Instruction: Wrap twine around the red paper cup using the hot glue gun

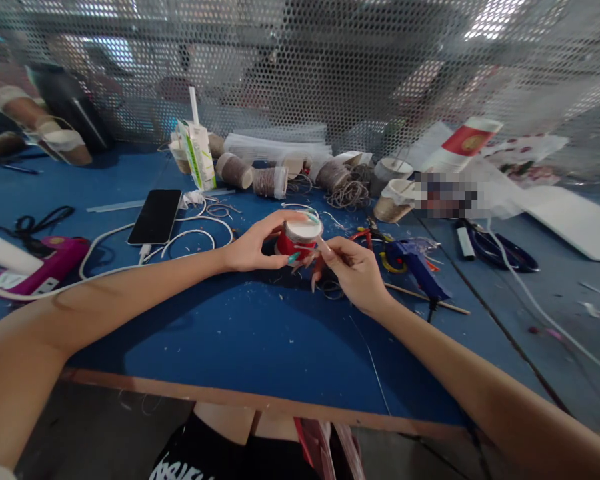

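My left hand (253, 247) is wrapped around a small red paper cup (300, 247), fingers on its far side and thumb on the near side. The cup's white round end (303, 229) faces up, with a greyish band of twine around its edge. My right hand (353, 270) is at the cup's right side, thumb and forefinger pinched close to the rim. A thin strand of twine appears to run from the cup into that pinch, though blur hides detail. Loose twine (331, 289) lies on the table below the right hand.
Behind the cup lie twine-wrapped cups (234, 171), a twine bundle (349, 193) and a drink carton (199, 155). A phone (156, 217) with a white cable is at left, near a purple power strip (63, 263). A blue glue gun (420, 267) and wooden stick (453, 307) lie right.
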`<state>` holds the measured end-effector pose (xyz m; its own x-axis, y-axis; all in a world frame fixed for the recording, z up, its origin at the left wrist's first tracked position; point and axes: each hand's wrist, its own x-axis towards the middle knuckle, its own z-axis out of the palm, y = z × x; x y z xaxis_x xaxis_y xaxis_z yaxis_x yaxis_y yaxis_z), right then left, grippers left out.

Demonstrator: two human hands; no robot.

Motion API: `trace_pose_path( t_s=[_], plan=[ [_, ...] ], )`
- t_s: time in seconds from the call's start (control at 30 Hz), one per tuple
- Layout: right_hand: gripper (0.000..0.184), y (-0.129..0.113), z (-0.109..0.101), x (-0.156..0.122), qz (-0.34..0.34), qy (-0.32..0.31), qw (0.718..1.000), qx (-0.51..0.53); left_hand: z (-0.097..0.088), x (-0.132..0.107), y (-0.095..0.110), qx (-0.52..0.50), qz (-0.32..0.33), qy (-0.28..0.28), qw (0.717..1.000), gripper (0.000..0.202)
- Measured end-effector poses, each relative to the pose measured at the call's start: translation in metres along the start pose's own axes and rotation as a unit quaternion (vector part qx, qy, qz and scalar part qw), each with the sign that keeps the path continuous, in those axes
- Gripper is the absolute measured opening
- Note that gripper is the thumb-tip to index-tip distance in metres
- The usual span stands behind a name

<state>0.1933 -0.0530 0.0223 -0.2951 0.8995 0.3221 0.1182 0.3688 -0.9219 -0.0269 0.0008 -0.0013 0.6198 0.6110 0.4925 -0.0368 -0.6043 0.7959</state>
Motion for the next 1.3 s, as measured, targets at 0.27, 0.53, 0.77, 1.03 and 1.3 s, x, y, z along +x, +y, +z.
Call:
trace_pose_path(
  t_s=[0.27,0.53,0.77,1.03,1.3],
  plan=[
    [0.043,0.002,-0.0019,0.0014,-0.005,0.017,1.0,-0.011,0.0004,-0.0007,-0.0025,0.016,-0.001,0.01,1.0,0.06],
    [0.045,0.0045,-0.0029,0.0028,-0.004,0.019,1.0,-0.015,0.0031,0.0026,0.0005,0.007,0.002,0.018,1.0,0.056],
    [0.047,0.0072,-0.0052,0.004,-0.004,0.017,1.0,-0.024,0.0006,0.0046,-0.0025,-0.001,0.012,0.012,1.0,0.051],
    [0.047,0.0081,-0.0048,0.0037,-0.001,0.018,1.0,-0.025,0.0004,0.0041,-0.0005,-0.034,0.021,0.003,0.999,0.054],
    [0.046,0.0102,-0.0101,0.0015,-0.006,0.022,0.999,-0.046,-0.0017,0.0026,-0.0001,-0.031,-0.007,0.003,1.0,0.059]
  ],
)
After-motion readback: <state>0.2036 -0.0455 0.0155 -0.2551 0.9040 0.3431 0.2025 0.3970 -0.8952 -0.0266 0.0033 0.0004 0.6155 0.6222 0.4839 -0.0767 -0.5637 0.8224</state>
